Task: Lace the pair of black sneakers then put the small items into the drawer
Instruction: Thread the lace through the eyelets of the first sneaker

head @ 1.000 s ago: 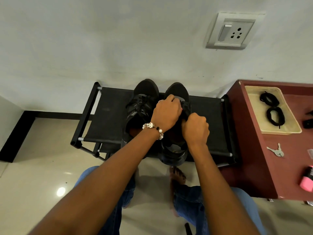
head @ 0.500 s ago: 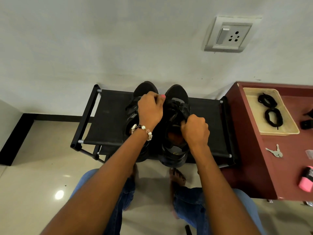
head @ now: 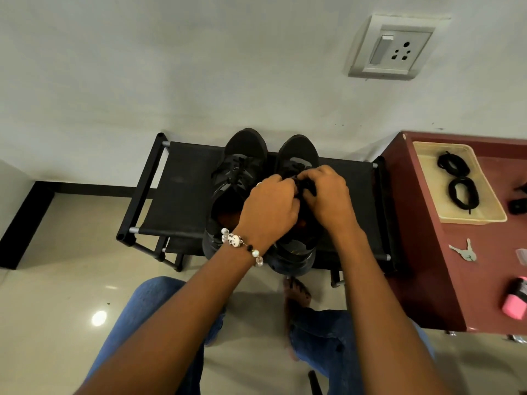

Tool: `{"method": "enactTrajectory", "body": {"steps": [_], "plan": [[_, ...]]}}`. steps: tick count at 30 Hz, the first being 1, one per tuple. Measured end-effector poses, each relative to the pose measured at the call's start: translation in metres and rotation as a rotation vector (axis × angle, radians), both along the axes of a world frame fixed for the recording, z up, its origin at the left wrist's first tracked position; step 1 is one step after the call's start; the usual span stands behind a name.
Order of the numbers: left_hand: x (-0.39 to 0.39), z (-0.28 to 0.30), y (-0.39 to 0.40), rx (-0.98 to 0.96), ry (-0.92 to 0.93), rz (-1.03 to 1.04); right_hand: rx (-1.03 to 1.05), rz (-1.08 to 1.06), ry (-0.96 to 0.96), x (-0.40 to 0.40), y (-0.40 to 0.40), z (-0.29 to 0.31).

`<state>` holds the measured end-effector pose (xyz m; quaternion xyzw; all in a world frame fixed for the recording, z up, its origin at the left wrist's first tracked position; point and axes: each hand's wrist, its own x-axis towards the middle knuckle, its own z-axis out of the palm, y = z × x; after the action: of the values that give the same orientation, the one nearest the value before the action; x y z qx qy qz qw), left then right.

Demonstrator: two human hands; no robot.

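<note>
Two black sneakers sit side by side on the black fabric shoe rack (head: 176, 201) in front of me, toes pointing to twelve o'clock at the wall. The left sneaker (head: 242, 163) is matte black all over, with black laces crossing its tongue and a dark opening showing at its six o'clock end. The right sneaker (head: 298, 155) looks the same, but only its rounded toe and its heel are plain to see, since both my hands cover its middle. My left hand (head: 269, 209), with one beaded bracelet (head: 242, 245) at the wrist, has its fingers curled in on the black lace (head: 306, 189) over the tongue, and my right hand (head: 328, 195) meets it from three o'clock, fingers curled and pinching the same lace; exactly how the lace runs between my fingers I cannot tell. At three o'clock stands the dark red counter (head: 427, 252). On it I count one cream tray (head: 484, 218) holding two coiled black laces (head: 459, 181), one small bunch of keys (head: 464, 252) at the tray's six o'clock, one pink object (head: 514, 302) near the edge of view, and one small black item (head: 517, 206) just beside the tray at three o'clock. One white switch and socket plate (head: 395, 47) is on the wall at one o'clock.
</note>
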<state>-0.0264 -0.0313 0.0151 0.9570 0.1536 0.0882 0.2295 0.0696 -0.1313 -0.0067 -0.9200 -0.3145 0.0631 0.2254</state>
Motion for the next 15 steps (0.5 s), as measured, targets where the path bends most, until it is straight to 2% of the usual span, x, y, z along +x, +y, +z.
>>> {"method": "enactTrajectory", "body": {"steps": [4, 8, 15], "plan": [[0.006, -0.018, -0.003, 0.061, 0.066, 0.116, -0.052, -0.034, -0.092, 0.001, 0.009, -0.003], [0.013, -0.027, 0.001, 0.068, 0.124, 0.140, -0.171, -0.098, -0.134, 0.004, 0.014, -0.008], [0.020, -0.029, -0.002, 0.086, 0.185, 0.176, -0.095, -0.092, -0.202, -0.005, 0.011, -0.007]]}}
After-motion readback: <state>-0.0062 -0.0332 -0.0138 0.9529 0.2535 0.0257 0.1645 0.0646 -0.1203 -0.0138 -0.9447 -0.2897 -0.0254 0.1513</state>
